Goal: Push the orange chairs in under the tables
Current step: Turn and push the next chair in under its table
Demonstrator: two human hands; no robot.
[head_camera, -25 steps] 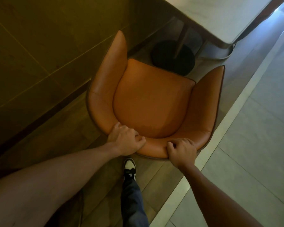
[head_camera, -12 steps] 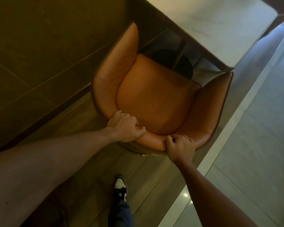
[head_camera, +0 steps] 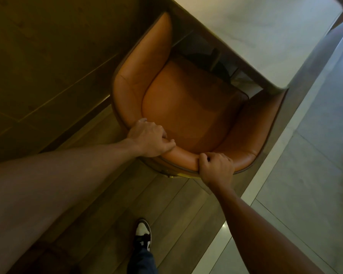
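- Shoe (head_camera: 143,235) on the wood floor (head_camera: 99,194), well behind the chair; one stride forward and the toe could catch the chair base.
- Right hand (head_camera: 216,169) curls over the chair's back rim, fingers together, thumb hooked on the rim's top. Arm nearly straight.
- Left hand (head_camera: 150,140) wraps the same rim on the wall side, fingers closed over the padding. Arm stretched long.
- Orange chair (head_camera: 186,107): seat front just under the table (head_camera: 255,32) edge, arm tips at the edge.
- Risk: arm tips may jam against the table edge if too tall; uneven pushing could swing the chair into the wall (head_camera: 48,56).
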